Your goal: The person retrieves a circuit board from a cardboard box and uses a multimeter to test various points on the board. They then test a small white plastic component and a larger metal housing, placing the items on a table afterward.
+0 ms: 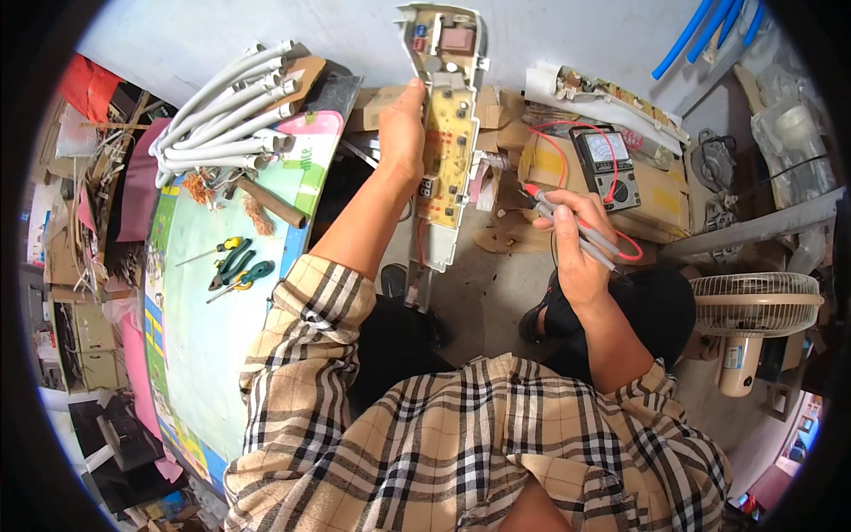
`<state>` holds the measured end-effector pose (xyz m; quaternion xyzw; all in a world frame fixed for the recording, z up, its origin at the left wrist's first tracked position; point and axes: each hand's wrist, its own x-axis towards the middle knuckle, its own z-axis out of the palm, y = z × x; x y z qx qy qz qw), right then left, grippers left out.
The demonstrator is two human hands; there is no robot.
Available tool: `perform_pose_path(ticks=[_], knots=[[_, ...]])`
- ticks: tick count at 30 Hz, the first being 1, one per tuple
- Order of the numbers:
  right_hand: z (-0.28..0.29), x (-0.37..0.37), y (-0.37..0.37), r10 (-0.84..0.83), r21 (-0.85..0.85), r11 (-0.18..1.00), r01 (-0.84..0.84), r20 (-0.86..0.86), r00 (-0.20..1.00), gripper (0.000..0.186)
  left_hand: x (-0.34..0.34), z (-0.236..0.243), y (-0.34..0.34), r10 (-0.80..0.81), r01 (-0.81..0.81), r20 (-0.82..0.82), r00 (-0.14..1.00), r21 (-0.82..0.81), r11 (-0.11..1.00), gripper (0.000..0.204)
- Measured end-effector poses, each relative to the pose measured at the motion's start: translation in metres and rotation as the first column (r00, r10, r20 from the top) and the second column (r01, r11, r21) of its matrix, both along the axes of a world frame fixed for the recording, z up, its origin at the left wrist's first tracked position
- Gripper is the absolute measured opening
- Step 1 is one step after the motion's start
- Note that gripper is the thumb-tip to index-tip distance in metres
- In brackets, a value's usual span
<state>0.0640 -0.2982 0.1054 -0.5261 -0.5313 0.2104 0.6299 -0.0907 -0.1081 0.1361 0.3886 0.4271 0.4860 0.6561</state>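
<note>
Left to right: pliers [238,259] lie on the table [204,355] at 9 o'clock; the left hand [403,135] grips the left edge of a white-framed circuit board [450,151] at 12 o'clock; the right hand [581,266], at 3 o'clock, pinches test probes [597,254] apart from it, below an analogue multimeter [605,167] at 2 o'clock.

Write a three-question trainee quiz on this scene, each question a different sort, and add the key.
1. Which hand holds the circuit board?
2. True or false: the right hand grips a probe.
3. Fill in: the meter rests on a ____.

Key:
1. The left hand.
2. True.
3. Carton.
</note>
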Motion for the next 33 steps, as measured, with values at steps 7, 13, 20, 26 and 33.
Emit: perform_pose_path(ticks=[7, 13, 20, 26, 33], knots=[[-0.001, -0.005, 0.001, 0.053, -0.012, 0.999, -0.053, -0.033, 0.998, 0.017, -0.004, -0.008, 0.01, 0.236, -0.236, -0.004, 0.972, -0.081, 0.968, 0.042], [-0.001, -0.006, 0.002, 0.051, -0.028, 0.998, -0.051, 0.007, 0.999, 0.019, -0.002, -0.008, 0.012, 0.357, -0.359, -0.043, 0.933, -0.133, 0.924, 0.046], [0.001, -0.007, 0.0, 0.063, -0.053, 0.997, -0.062, 0.021, 0.998, 0.02, -0.021, -0.028, 0.036, 0.485, -0.476, 0.024, 0.874, -0.159, 0.865, 0.045], [0.001, -0.006, -0.001, 0.05, -0.06, 0.997, -0.048, 0.023, 0.999, 0.02, -0.027, -0.018, 0.037, 0.563, -0.538, 0.153, 0.812, -0.175, 0.825, 0.04], [0.0, -0.009, 0.0, 0.064, -0.054, 0.996, -0.065, -0.019, 0.998, 0.02, -0.034, -0.022, 0.043, 0.686, -0.68, 0.023, 0.727, -0.113, 0.724, 0.045]])
